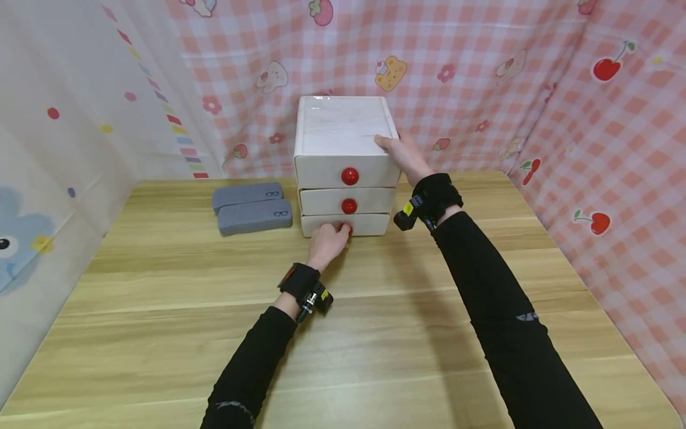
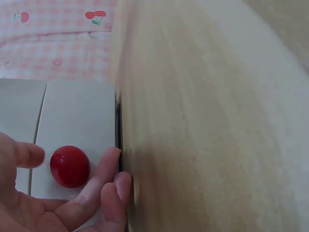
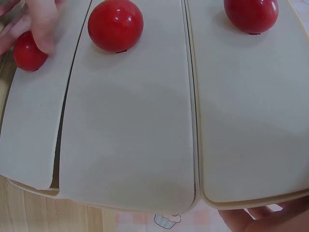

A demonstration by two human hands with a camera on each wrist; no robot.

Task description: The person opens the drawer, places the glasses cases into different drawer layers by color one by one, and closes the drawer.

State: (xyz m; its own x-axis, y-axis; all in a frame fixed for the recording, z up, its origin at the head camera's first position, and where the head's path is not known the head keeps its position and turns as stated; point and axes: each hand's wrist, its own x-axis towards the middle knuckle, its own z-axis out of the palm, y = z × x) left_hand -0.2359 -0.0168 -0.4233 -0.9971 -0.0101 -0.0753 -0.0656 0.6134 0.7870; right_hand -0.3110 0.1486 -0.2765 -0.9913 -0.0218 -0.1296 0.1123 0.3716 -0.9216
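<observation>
A small white drawer cabinet [image 1: 343, 128] with three stacked drawers stands on the table, each with a round red knob. My left hand [image 1: 328, 243] is at the lowest drawer [image 1: 370, 225]. In the left wrist view its thumb and fingers are spread around the bottom knob [image 2: 70, 166]; a small gap shows between thumb and knob. My right hand [image 1: 408, 156] holds the cabinet's upper right edge, thumb on the top and fingers along the side. Some of those right fingers [image 3: 260, 220] show past the side in the right wrist view.
Two grey glasses cases [image 1: 254, 215] lie side by side left of the cabinet. Behind stands a pink checked cloth [image 1: 445, 113], with a white patterned cloth [image 1: 80, 149] on the left. The wooden table [image 1: 375, 351] stretches in front.
</observation>
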